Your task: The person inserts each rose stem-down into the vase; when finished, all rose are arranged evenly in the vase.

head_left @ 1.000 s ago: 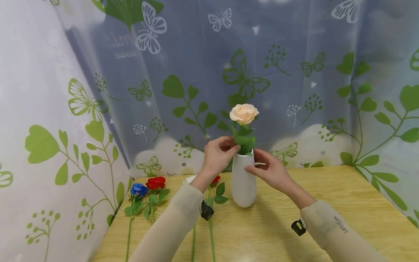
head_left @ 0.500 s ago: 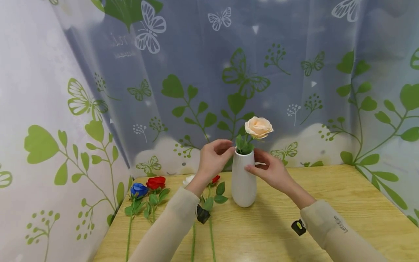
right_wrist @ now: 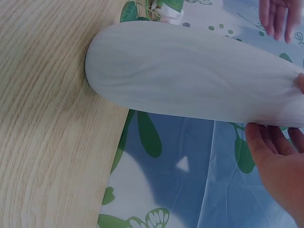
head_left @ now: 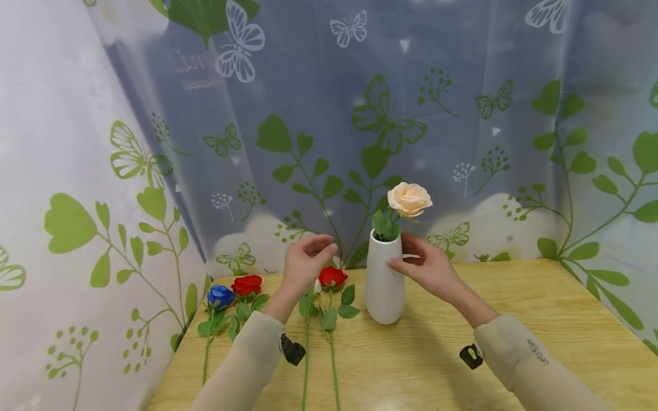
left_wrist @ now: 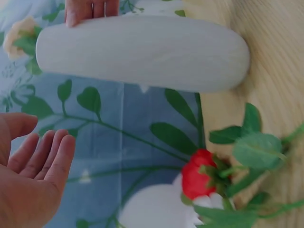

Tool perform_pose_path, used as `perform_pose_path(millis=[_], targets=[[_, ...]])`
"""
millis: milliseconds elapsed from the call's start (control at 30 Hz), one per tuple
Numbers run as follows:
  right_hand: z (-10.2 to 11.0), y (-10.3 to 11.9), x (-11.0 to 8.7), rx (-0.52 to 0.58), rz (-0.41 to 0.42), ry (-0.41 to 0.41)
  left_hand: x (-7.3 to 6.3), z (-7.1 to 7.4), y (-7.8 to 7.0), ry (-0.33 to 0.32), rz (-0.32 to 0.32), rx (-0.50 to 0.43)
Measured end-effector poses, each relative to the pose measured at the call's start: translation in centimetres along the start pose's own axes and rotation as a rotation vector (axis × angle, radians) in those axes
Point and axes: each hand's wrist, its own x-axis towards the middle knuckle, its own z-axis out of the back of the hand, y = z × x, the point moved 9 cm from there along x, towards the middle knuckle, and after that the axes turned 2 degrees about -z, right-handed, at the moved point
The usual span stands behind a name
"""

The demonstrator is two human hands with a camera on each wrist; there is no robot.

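A tall white vase (head_left: 384, 285) stands upright on the wooden table. One peach rose (head_left: 409, 199) leans to the right out of its mouth, green leaves at the rim. My right hand (head_left: 429, 264) grips the vase near the top, thumb on the front and fingers round the side; in the right wrist view those fingers (right_wrist: 266, 142) touch its wall. My left hand (head_left: 308, 260) is in the air left of the vase, holding nothing, its fingers loosely bent in the left wrist view. Below it lies a red rose (head_left: 332, 277), and a white flower (head_left: 317, 285) is mostly hidden.
A blue rose (head_left: 220, 297) and another red rose (head_left: 247, 284) lie at the table's left, stems toward me. Behind the wooden table (head_left: 514, 342) hangs a curtain (head_left: 319, 74) printed with leaves and butterflies.
The peach rose has sunk lower into the vase and tilted right. My left hand has let go of it and moved left and down. My right hand stays on the vase.
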Motion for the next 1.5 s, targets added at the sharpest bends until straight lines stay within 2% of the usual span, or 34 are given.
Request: perform_pose_path(millis=[200,433,700,900,1100,1233,1500], targets=[[0.1,0.0,-0.1,-0.001,0.006,0.004,-1.1,2.0,2.9,0.004,0.112,-0.117],[0.0,0.2,0.0,-0.002,-0.005,0.004,-3.0,3.8,6.2,0.000,0.211,-0.106],[-0.1,0.3,0.0,-0.002,-0.004,0.011,-5.6,5.0,10.0,-0.002,0.371,-0.120],[0.0,0.4,0.0,0.004,0.003,0.011,-7.2,5.3,11.5,0.021,0.412,-0.078],[-0.1,0.2,0.0,0.003,-0.013,0.014,-8.8,5.2,12.9,0.095,0.479,-0.033],[0.0,0.2,0.1,-0.002,-0.015,0.012,-9.2,5.1,13.6,0.120,0.497,-0.037],[0.0,0.3,0.0,-0.001,0.003,0.009,-9.6,4.9,14.8,0.120,0.491,-0.006]])
